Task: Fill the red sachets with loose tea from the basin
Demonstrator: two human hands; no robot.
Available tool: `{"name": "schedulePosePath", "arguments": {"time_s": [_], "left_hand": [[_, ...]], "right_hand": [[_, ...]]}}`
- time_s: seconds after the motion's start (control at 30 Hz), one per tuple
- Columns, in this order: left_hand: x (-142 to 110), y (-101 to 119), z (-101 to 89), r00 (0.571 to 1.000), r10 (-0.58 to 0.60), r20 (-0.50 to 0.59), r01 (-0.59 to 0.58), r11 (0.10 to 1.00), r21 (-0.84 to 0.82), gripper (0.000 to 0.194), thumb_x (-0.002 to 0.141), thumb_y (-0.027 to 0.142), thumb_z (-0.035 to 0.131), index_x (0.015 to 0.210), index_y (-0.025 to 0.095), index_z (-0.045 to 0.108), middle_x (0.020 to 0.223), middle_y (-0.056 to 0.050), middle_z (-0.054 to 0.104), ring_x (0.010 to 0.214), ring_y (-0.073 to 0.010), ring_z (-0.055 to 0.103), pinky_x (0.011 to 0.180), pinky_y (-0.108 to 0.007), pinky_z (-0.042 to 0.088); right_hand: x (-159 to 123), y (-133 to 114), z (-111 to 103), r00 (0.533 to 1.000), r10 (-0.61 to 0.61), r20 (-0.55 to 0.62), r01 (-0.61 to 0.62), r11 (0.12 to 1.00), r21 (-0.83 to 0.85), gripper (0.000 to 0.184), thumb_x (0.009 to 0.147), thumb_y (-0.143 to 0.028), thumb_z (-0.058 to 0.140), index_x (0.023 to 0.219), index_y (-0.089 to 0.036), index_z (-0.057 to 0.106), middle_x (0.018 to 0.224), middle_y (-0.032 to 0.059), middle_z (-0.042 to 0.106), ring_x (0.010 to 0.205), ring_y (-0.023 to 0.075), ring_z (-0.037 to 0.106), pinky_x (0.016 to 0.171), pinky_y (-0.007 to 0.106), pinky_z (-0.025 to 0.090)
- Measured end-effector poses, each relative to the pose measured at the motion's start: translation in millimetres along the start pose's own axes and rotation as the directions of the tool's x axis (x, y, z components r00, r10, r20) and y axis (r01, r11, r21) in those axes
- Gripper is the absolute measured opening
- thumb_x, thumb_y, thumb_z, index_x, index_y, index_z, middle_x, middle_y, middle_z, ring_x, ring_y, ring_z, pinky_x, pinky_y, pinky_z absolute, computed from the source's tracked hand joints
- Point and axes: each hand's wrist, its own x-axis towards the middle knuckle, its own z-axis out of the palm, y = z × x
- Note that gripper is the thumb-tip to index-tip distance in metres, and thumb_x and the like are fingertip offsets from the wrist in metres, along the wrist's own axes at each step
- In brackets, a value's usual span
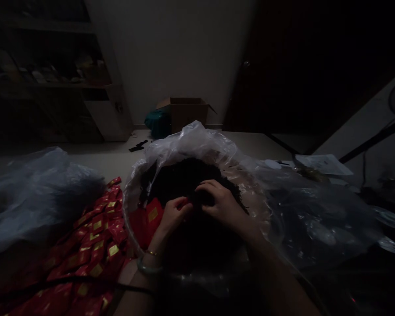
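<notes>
Both hands are over a round basket (129, 219) lined with clear plastic (197, 136). It holds a heap of dark, dry strands (184, 169) that look like loose tea leaves. My left hand (173, 217) is closed in a pinch on a small red packet (184, 203), of which only a bit shows. My right hand (222, 204) is curled just beside it, fingers bent around a dark clump that looks like the leaves; dim light hides the details. Inside the basket's left side lie red packets (153, 214) with a gold square.
A big pile of red packets (97, 224) spreads left of the basket, by a clear plastic bag (36, 193). More clear plastic (316, 219) lies at right. Behind stand an open cardboard box (189, 116) and a teal bag (158, 124). A dark cord (79, 278) crosses the lower left.
</notes>
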Motion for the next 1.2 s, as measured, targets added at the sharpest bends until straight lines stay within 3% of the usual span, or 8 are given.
{"name": "schedulePosePath", "arguments": {"time_s": [0.23,0.37,0.53,0.67,0.77,0.87,0.97,1.2], "left_hand": [[2.1,-5.2,1.2,0.999,0.049,0.022,-0.049,0.999,-0.005,0.029,0.064,0.043,0.056,0.066,0.014,0.054,0.055,0.005,0.041,0.052,-0.0085,0.035,0.046,-0.02,0.028],[3.5,-7.9,-0.1,0.998,0.056,0.008,-0.056,0.998,-0.002,0.03,0.063,0.044,0.057,0.068,0.014,0.054,0.056,0.005,0.042,0.051,-0.0085,0.035,0.046,-0.02,0.029],[5.3,-10.6,-0.9,0.998,0.058,-0.01,-0.059,0.998,-0.023,0.031,0.064,0.043,0.054,0.072,0.013,0.058,0.059,0.003,0.047,0.052,-0.0094,0.039,0.046,-0.02,0.032],[5.9,-10.7,-1.3,0.996,0.053,-0.065,-0.056,0.998,-0.039,0.035,0.064,0.047,0.055,0.074,0.013,0.057,0.06,0.002,0.05,0.054,-0.0109,0.043,0.046,-0.021,0.035],[5.6,-12.5,-1.7,0.994,0.096,-0.048,-0.101,0.988,-0.115,0.052,0.064,0.054,0.059,0.095,0.013,0.057,0.074,-0.002,0.058,0.061,-0.0137,0.05,0.049,-0.022,0.039],[5.8,-16.6,-2.0,0.991,0.129,0.025,-0.123,0.979,-0.162,0.067,0.066,0.065,0.058,0.11,0.014,0.054,0.085,-0.006,0.063,0.067,-0.0171,0.056,0.051,-0.023,0.042],[7.1,-21.3,-1.8,0.981,0.189,0.034,-0.176,0.958,-0.228,0.077,0.063,0.073,0.055,0.112,0.015,0.055,0.098,-0.01,0.064,0.082,-0.0234,0.06,0.063,-0.029,0.048],[4.9,-22.9,2.2,1.0,0.016,0.002,-0.014,0.924,-0.382,0.078,0.069,0.078,0.043,0.115,0.016,0.056,0.097,-0.009,0.065,0.076,-0.0209,0.061,0.055,-0.026,0.046]], "right_hand": [[0.3,-3.0,1.3,0.999,0.019,-0.049,-0.01,0.986,0.165,0.058,0.067,-0.008,0.059,0.121,-0.026,0.053,0.122,0.0066,0.051,0.109,0.0206,0.054,0.087,0.035,0.051],[-0.3,-3.3,2.6,0.998,0.056,-0.029,-0.046,0.958,0.284,0.053,0.069,-0.013,0.063,0.12,-0.023,0.053,0.118,0.0069,0.052,0.102,0.0184,0.058,0.077,0.03,0.056],[-1.7,-9.5,-1.0,0.999,0.005,0.054,-0.012,0.991,0.132,0.025,0.08,-0.017,0.058,0.104,-0.021,0.065,0.102,0.0057,0.065,0.095,0.0182,0.061,0.087,0.035,0.05],[-2.4,-14.1,-2.2,0.99,-0.022,0.138,0.021,1.0,0.012,0.019,0.082,-0.017,0.057,0.098,-0.018,0.068,0.091,0.0067,0.066,0.092,0.0187,0.058,0.083,0.034,0.05],[-1.6,-13.1,-2.7,0.998,-0.046,0.05,0.046,0.999,0.006,0.015,0.08,-0.017,0.06,0.093,-0.018,0.066,0.089,0.0054,0.066,0.09,0.0184,0.057,0.081,0.034,0.049],[-1.0,-8.4,-3.1,0.998,-0.067,-0.02,0.067,0.998,0.011,0.036,0.076,-0.023,0.066,0.111,-0.019,0.06,0.111,0.0077,0.062,0.104,0.0216,0.054,0.09,0.039,0.046],[-1.3,-4.5,-1.9,0.985,-0.138,0.107,0.134,0.99,0.043,0.05,0.075,-0.023,0.069,0.123,-0.022,0.053,0.122,0.0085,0.058,0.112,0.0225,0.052,0.093,0.041,0.045],[-2.1,-9.6,6.8,0.979,-0.197,0.05,0.201,0.976,-0.087,0.008,0.077,-0.017,0.068,0.085,-0.017,0.069,0.091,0.0069,0.065,0.091,0.0198,0.053,0.079,0.034,0.05]]}}
